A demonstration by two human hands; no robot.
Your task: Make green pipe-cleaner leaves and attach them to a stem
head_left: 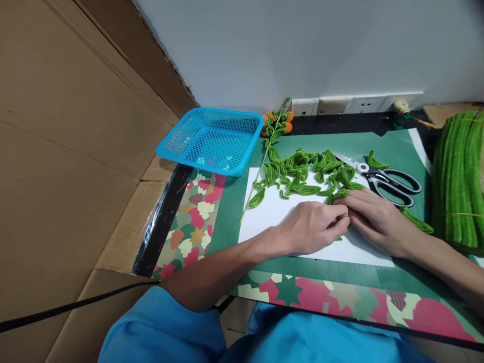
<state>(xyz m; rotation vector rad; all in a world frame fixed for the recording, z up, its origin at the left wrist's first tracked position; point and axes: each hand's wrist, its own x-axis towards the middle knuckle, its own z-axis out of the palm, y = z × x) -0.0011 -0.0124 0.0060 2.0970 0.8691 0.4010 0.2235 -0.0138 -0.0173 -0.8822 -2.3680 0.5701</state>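
From here, the left hand [315, 227] and right hand [378, 217] touch with fingers bent in; they hide the middle, so I can't tell what either grips. Fuzzy green leaves [308, 189] lie heaped at eleven o'clock from them, scissors [374, 175] at one. At two, a big green bundle [456, 181] is cut off. Farther, at eleven, a leafy stem [279, 134] partly hides orange flowers [289, 127].

No lettering we can read, no label, brand, number or sign legible to us, on any surface or object in our view
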